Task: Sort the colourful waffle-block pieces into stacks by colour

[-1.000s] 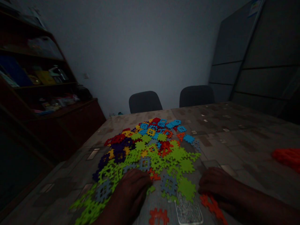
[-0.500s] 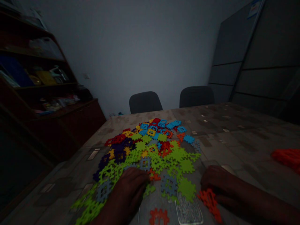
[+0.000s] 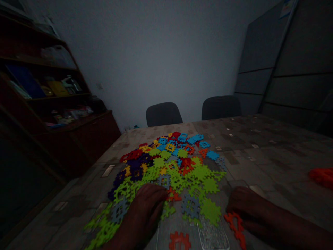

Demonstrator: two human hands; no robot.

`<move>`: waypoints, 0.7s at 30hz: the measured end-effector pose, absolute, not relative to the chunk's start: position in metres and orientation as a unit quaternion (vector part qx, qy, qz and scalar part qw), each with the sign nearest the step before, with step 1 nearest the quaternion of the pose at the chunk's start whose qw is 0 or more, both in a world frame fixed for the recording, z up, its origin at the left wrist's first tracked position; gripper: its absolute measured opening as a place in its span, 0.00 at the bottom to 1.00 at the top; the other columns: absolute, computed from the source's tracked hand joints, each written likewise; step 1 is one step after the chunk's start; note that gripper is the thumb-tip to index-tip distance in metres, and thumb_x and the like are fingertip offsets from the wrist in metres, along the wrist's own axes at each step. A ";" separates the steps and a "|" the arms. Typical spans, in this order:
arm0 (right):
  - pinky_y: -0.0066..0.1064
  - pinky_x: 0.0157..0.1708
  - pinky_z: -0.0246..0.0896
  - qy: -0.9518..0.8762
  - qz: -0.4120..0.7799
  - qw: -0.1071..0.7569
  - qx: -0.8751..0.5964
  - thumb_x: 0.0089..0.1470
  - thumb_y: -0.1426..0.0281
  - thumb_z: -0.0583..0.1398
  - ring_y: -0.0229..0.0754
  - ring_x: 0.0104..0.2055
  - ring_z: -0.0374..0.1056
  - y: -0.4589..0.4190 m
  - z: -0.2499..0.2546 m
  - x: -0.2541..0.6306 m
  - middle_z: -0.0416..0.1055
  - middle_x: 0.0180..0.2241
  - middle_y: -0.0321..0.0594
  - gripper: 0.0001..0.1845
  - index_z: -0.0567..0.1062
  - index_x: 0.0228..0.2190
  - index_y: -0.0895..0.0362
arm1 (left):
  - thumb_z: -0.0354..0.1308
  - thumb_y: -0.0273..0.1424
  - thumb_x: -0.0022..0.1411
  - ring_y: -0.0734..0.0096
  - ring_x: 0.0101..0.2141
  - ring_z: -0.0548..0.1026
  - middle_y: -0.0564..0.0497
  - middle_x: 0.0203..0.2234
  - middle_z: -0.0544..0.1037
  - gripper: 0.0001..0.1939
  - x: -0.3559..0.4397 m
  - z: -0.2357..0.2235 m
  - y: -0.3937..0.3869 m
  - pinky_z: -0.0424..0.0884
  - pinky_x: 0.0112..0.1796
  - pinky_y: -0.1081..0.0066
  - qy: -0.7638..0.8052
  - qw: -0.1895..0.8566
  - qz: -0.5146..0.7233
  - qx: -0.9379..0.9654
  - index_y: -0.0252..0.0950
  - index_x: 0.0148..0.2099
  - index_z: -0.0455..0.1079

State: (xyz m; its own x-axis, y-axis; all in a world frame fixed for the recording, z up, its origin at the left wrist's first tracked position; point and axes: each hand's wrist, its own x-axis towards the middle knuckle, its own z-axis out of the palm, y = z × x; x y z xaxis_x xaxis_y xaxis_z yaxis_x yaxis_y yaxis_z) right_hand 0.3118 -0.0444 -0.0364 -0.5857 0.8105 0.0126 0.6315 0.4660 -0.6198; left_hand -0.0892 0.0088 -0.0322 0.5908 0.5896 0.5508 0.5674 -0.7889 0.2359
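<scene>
Many flat plastic interlocking pieces with toothed edges lie in a loose pile, with lime green pieces nearest and blue ones further back. My left hand rests at the pile's near side, fingers bent and pressed together, its fingertips against an orange toothed piece. Whether they grip it is hidden. To the right, my right hand is closed low over the table, and a long orange interlocking piece sticks out from under its fingers. A grey window-shaped piece lies between the hands.
Another orange toothed piece lies at the near edge of view, beside a grey printed rectangle on the tabletop. A red-orange stack sits far right. Two dark chairs stand behind the table; a shelf unit is at left.
The whole view has shifted slightly, so everything appears a little further right. Both hands stay in nearly the same places relative to the pieces.
</scene>
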 end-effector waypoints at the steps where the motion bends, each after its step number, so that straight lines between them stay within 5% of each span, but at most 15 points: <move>1: 0.44 0.56 0.65 -0.841 0.287 0.152 -0.433 0.70 0.65 0.57 0.49 0.54 0.68 -0.045 -0.038 0.313 0.74 0.51 0.43 0.12 0.78 0.50 0.47 | 0.54 0.28 0.74 0.57 0.45 0.82 0.47 0.46 0.84 0.11 -0.089 -0.033 0.009 0.77 0.46 0.58 0.331 0.013 0.320 0.888 0.42 0.54 0.73; 10: 0.48 0.58 0.68 -0.820 0.266 0.126 -0.490 0.68 0.55 0.60 0.55 0.59 0.69 -0.050 -0.028 0.318 0.74 0.58 0.43 0.19 0.77 0.57 0.41 | 0.63 0.27 0.66 0.48 0.53 0.77 0.41 0.52 0.80 0.16 -0.087 -0.048 0.009 0.74 0.53 0.46 0.383 0.015 0.293 0.876 0.40 0.56 0.73; 21: 0.46 0.59 0.70 -0.826 0.164 0.178 -0.510 0.67 0.53 0.61 0.55 0.60 0.71 -0.047 -0.047 0.321 0.76 0.59 0.41 0.19 0.80 0.56 0.42 | 0.69 0.21 0.61 0.51 0.43 0.79 0.47 0.41 0.82 0.11 -0.077 -0.039 0.012 0.72 0.52 0.39 0.418 -0.023 0.212 0.883 0.38 0.44 0.76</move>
